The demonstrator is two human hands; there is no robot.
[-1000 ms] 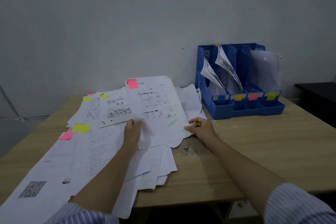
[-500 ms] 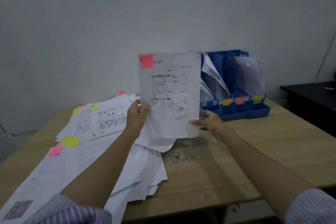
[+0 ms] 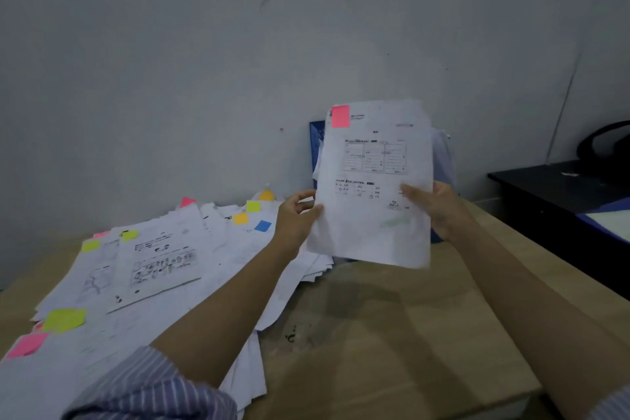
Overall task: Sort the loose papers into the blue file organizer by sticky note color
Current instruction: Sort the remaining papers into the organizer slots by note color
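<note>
Nearest the camera, a striped sleeve [image 3: 150, 389] covered the left upper arm, and both bare forearms reached forward over the wooden table [image 3: 392, 334]. To the left lay the loose papers [image 3: 163, 269], spread in an overlapping heap with yellow, pink, orange and blue sticky notes at their corners; their print was too small to read.

Above the table's middle, a printed sheet [image 3: 373, 187] was held up off the heap, close to upright, its long axis running top to bottom and tilted slightly to the right, printed face toward the camera. A pink sticky note [image 3: 340, 116] sat at its top left corner. Boxed tables and lines of text showed on it, but none could be read.

The left hand [image 3: 295, 220] pinched the sheet's left edge, thumb on the front and fingers curled behind. The right hand [image 3: 434, 206] gripped the right edge likewise, thumb across the face.

Behind the sheet, against the wall, the blue file organizer [image 3: 315, 147] was mostly hidden; only its left side showed. A dark side table [image 3: 559, 191] stood far right.
</note>
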